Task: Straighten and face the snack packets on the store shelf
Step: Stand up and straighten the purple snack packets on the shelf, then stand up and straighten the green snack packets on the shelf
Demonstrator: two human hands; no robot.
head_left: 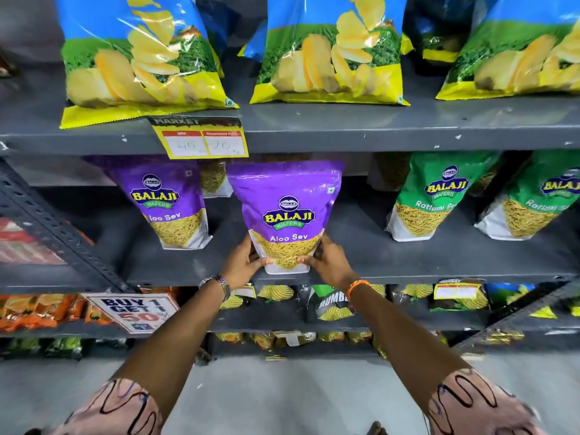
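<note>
Holding one purple plastic Aloo Sev packet point(287, 211) upright at the front edge of the grey metal middle shelf point(439, 262), label forward: left hand point(244, 262) and right hand point(326, 262) gripping its lower corners. Second purple packet point(171, 205) standing just left, two green packets point(430, 196) to the right.

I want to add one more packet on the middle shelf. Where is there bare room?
Bare shelf lies between the held Aloo Sev packet and the green Ratlami Sev packet. A narrower gap separates it from the second Aloo Sev packet. The green packets stand close together.
</note>
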